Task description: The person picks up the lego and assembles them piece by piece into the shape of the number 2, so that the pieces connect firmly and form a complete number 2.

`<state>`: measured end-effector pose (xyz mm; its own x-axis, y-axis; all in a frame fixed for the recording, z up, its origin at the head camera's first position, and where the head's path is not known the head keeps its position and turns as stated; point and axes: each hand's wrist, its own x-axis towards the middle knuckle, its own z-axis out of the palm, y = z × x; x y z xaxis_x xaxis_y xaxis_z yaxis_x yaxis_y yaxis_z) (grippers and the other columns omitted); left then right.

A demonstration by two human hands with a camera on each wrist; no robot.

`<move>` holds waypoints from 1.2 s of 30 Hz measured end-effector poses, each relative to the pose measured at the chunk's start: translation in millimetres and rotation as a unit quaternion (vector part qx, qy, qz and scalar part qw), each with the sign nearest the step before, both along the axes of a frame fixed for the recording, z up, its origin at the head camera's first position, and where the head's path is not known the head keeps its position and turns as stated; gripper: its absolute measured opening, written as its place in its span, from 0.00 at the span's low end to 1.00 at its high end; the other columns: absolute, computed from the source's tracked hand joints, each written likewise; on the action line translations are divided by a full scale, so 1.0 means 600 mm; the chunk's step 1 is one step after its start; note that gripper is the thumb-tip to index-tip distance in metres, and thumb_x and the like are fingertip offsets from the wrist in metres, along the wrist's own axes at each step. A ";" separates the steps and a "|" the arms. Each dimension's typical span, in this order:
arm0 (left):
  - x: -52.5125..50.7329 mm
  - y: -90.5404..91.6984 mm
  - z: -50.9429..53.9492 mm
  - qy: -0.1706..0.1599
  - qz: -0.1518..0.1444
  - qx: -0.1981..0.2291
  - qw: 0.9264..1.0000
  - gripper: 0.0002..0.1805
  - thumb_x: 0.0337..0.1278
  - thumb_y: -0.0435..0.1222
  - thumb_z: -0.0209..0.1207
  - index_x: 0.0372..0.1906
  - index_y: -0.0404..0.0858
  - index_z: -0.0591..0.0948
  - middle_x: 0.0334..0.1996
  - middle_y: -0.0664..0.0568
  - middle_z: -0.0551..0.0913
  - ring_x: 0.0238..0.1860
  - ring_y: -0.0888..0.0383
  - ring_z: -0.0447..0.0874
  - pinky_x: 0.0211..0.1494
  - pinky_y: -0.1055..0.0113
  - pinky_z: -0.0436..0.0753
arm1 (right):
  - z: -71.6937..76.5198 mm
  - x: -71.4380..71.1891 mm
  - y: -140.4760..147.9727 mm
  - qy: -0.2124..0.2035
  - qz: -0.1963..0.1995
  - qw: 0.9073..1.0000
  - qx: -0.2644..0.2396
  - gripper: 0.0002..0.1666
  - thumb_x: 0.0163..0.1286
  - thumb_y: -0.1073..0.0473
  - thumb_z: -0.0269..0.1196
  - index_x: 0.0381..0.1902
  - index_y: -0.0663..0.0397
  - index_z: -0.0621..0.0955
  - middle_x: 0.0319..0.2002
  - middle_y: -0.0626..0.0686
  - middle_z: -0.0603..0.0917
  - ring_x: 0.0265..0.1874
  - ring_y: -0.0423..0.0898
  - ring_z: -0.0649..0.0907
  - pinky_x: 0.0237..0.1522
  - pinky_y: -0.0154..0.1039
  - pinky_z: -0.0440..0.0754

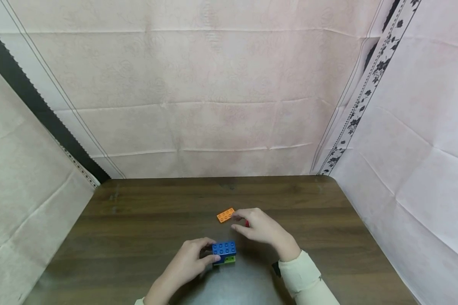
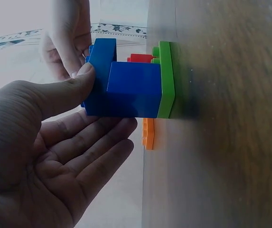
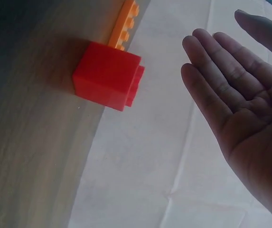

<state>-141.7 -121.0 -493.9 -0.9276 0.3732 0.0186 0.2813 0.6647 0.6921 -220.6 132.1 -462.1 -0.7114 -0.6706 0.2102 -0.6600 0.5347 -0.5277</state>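
My left hand (image 1: 188, 260) pinches a small stack of toy building bricks from its left side, thumb at the front. On top lies a long blue brick (image 1: 224, 248); under it, in the left wrist view, sits another blue brick (image 2: 135, 80) on a thin green plate brick (image 2: 166, 85). To the upper right, my right hand (image 1: 261, 226) hovers over a red brick (image 3: 105, 76) that stands on the table. Its fingers are extended and apart from the brick, as the right wrist view shows. In the head view this hand mostly hides the red brick.
A flat orange brick (image 1: 225, 215) lies on the dark wooden table (image 1: 156, 212), just left of the right hand's fingertips. Pale cloth (image 1: 229, 84) hangs behind the table, with more along both sides.
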 end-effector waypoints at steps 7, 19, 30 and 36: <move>-0.001 -0.001 -0.002 0.003 -0.002 0.004 1.000 0.17 0.60 0.51 0.68 0.50 0.47 0.85 0.44 0.59 0.86 0.45 0.60 0.84 0.48 0.54 0.83 | -0.009 -0.021 -0.001 0.007 -0.016 1.000 0.014 0.21 0.73 0.53 0.64 0.58 0.57 0.81 0.53 0.55 0.86 0.40 0.43 0.83 0.49 0.44 0.84; 0.000 -0.001 -0.001 -0.003 0.002 -0.002 1.000 0.18 0.60 0.52 0.68 0.51 0.48 0.85 0.46 0.57 0.86 0.47 0.59 0.83 0.52 0.50 0.82 | -0.031 -0.042 0.020 -0.006 -0.044 0.998 0.036 0.24 0.71 0.52 0.67 0.59 0.60 0.80 0.55 0.56 0.85 0.54 0.49 0.83 0.56 0.49 0.81; 0.001 0.000 0.001 -0.011 0.004 -0.001 1.000 0.18 0.60 0.51 0.68 0.51 0.48 0.84 0.47 0.56 0.86 0.48 0.58 0.83 0.52 0.49 0.82 | -0.049 -0.048 0.044 -0.069 -0.090 0.990 0.078 0.30 0.65 0.46 0.72 0.59 0.56 0.80 0.45 0.49 0.84 0.39 0.44 0.80 0.42 0.40 0.83; 0.000 -0.001 0.000 -0.008 0.003 -0.001 1.000 0.18 0.60 0.52 0.68 0.51 0.48 0.85 0.46 0.57 0.86 0.47 0.59 0.83 0.50 0.52 0.83 | -0.061 -0.051 0.047 -0.070 -0.090 0.990 0.084 0.30 0.63 0.47 0.74 0.57 0.56 0.81 0.38 0.46 0.81 0.35 0.42 0.78 0.38 0.38 0.80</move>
